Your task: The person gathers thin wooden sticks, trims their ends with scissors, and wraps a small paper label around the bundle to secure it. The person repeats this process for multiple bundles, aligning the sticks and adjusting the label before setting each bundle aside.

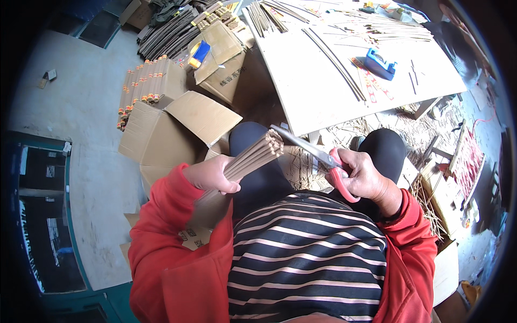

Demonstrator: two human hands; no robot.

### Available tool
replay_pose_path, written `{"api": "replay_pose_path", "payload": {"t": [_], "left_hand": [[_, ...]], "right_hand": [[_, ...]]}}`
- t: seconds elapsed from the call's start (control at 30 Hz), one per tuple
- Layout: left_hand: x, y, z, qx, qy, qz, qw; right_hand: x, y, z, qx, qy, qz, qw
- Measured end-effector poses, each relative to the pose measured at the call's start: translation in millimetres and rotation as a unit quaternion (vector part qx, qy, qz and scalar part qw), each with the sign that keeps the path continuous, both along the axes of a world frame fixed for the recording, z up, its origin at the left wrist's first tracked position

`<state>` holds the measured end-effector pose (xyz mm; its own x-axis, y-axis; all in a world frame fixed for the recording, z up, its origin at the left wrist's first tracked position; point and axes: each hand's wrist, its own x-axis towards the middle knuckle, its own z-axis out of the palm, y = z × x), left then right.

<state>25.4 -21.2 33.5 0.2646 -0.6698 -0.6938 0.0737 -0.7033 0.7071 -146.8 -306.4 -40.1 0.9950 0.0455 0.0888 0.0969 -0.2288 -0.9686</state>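
Observation:
A bundle of thin brown incense sticks [249,160] is gripped in my left hand [212,175], its far ends fanning up and to the right over my lap. My right hand [362,176] has its fingers through the red handles of a pair of scissors [318,153]. The scissor blades point up and left, with their tip close to the top ends of the sticks. From this view I cannot tell whether the blades touch the bundle. The lower end of the bundle is hidden behind my left hand and sleeve.
Ahead stands a white table [307,97] with loose sticks and a blue tape dispenser [380,63]. An open cardboard box [167,134] is at my left, beside banded stick bundles [142,89]. Another carton [226,75] holds a tape roll on top. Stick scraps litter the floor.

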Motion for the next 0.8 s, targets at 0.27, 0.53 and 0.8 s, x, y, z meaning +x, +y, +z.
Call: {"api": "replay_pose_path", "payload": {"t": [0.27,0.53,0.8], "left_hand": [[36.0,-41.2,109.5,-0.246,-0.282,0.101,0.922],[59.6,-138.1,86.1,-0.607,-0.177,0.2,0.749],[68.0,-204.5,-27.8,-0.53,-0.222,0.277,0.77]], "right_hand": [[9.9,-34.0,-26.4,0.241,0.064,-0.267,0.931],[4.1,-43.3,-56.1,0.266,0.1,-0.303,0.91],[-2.6,-46.8,-67.0,0.283,0.123,-0.323,0.895]]}}
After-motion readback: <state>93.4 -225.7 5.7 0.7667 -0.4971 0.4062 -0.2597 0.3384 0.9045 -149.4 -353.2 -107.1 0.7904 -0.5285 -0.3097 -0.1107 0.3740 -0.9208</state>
